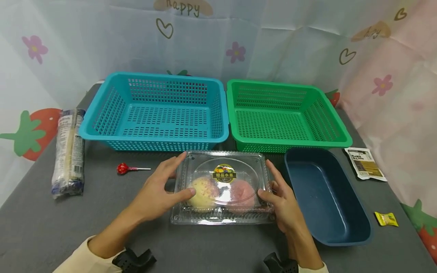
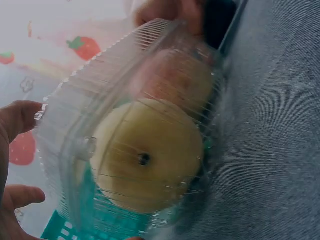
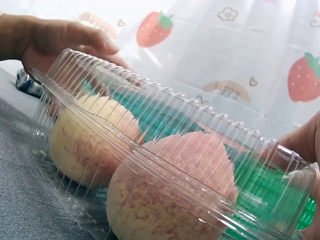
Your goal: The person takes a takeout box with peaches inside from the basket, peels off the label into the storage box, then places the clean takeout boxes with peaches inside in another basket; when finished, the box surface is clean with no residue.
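Baskets (image 1: 153, 145) stand behind the container (image 1: 222, 219), passage in front.

Soft light leaves glare on the clear lid (image 1: 223, 192), and the left wrist view looks dim and hazy.

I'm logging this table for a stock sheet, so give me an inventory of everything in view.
Clamshell container: 1, clear, front centre
Peaches: 2, one yellowish, one pink, inside it
Label: 1, black and gold, on its lid
Perforated basket: 1, light blue, back left
Perforated basket: 1, green, back right
Tub: 1, dark blue, right of the container
Lollipop: 1, red, left of the container
Long package: 1, clear and blue, far left
Sachet: 1, white and brown, far right
Wrapped candy: 1, yellow, below the sachet
Tabletop: 1, grey, underneath
Printed backdrop: pale, behind; number of sheets unclear
Wrist devices: 2, black, one per wrist
Sleeves: 2, cream, bottom edge
Left hand: 1, at the container's left side
Right hand: 1, at its right side
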Action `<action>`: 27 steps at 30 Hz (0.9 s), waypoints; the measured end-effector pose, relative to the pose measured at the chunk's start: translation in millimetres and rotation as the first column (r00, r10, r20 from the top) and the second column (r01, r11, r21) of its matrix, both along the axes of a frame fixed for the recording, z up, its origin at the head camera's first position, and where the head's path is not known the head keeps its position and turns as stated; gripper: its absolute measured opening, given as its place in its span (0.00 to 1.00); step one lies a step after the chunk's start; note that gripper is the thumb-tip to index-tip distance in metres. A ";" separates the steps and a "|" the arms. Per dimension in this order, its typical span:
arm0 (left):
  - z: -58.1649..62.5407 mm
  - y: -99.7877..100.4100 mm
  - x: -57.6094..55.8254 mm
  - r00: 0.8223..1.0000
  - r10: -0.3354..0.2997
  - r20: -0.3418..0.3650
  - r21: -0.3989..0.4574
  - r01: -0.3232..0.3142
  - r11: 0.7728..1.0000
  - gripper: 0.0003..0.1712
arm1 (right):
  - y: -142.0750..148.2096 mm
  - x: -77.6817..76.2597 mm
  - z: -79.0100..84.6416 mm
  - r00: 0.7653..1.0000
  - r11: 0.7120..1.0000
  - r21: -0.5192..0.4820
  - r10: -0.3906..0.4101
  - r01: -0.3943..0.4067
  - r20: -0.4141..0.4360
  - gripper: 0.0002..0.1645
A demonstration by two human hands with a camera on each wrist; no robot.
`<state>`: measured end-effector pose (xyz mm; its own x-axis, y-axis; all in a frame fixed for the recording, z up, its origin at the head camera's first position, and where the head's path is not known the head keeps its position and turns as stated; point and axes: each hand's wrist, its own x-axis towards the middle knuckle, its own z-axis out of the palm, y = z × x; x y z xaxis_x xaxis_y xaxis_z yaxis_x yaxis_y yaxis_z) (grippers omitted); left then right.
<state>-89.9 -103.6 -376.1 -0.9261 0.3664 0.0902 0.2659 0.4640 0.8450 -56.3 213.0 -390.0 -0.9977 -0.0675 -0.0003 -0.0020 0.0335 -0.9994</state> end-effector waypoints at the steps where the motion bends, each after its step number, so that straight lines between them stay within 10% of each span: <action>1: -1.1 0.9 -0.7 1.000 -0.004 -0.001 -0.014 0.004 1.000 0.50 | 0.1 -0.2 -0.1 1.000 1.000 -0.003 -0.001 0.001 0.002 0.46; 15: -7.9 0.8 -3.4 0.999 -0.024 0.024 -0.063 0.025 0.998 0.55 | -2.7 2.0 6.2 1.000 0.987 0.158 -0.002 0.002 -0.003 0.45; 23: -6.7 3.6 -2.3 0.997 -0.049 0.056 -0.028 0.050 0.998 0.56 | -13.3 16.2 36.2 0.992 0.769 0.627 -0.093 0.123 -0.080 0.47; 27: -5.6 3.7 -2.6 0.995 -0.042 0.086 0.015 0.041 0.999 0.56 | -14.2 15.0 56.3 0.982 0.763 0.633 -0.010 0.130 -0.190 0.46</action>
